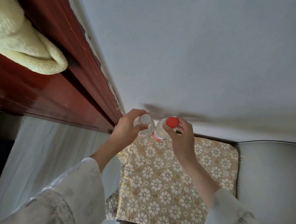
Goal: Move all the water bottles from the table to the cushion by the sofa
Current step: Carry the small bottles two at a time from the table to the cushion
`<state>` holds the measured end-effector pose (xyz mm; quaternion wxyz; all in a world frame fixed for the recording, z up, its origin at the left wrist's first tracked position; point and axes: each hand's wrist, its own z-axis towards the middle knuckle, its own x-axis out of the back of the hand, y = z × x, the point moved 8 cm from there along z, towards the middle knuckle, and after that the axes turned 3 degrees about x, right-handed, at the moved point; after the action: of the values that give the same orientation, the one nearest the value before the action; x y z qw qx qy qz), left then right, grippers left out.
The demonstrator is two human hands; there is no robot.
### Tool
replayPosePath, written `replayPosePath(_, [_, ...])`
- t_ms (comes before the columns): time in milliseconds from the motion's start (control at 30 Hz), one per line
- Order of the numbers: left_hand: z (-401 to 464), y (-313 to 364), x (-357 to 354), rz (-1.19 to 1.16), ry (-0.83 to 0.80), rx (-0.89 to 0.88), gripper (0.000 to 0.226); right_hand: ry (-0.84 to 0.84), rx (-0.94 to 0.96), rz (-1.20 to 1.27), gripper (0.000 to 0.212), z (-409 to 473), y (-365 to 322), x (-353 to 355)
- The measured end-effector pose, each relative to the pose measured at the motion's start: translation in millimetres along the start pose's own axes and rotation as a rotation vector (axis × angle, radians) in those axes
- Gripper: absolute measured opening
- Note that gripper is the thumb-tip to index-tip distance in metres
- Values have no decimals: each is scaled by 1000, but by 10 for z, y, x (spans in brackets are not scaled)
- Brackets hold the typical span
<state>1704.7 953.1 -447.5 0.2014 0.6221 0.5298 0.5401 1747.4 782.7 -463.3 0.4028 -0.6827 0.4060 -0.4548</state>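
Two clear water bottles stand upright side by side at the far edge of a gold floral cushion (pixel 159 177), close to the wall. My left hand (pixel 127 128) grips the neck of the white-capped bottle (pixel 145 119). On the neck of the red-capped bottle (pixel 172 122), just to the right, my right hand (pixel 181 139) is closed. The two bottles touch or nearly touch. Their bases are hidden behind my hands, so I cannot tell whether they rest on the cushion.
A grey sofa (pixel 270 178) sits right of the cushion. A dark red wooden frame (pixel 59 83) runs along the left, with a cream fluffy blanket (pixel 24 42) lying on it. The pale wall (pixel 198 54) is behind the bottles. Pale striped floor (pixel 44 149) lies to the left.
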Motion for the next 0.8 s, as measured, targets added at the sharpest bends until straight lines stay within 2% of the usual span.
replayPosePath(400, [214,34,-22,-23,-170,-106,36,57,-11,18,34,36,-49,-111])
replayPosePath(533, [220,23,-17,-6,-170,-131,37,74,-31,39,33,14,-28,-145])
replayPosePath(800, [109,-2,-5,-18,-130,-54,49,-99,-143,82,65,-94,0,-150])
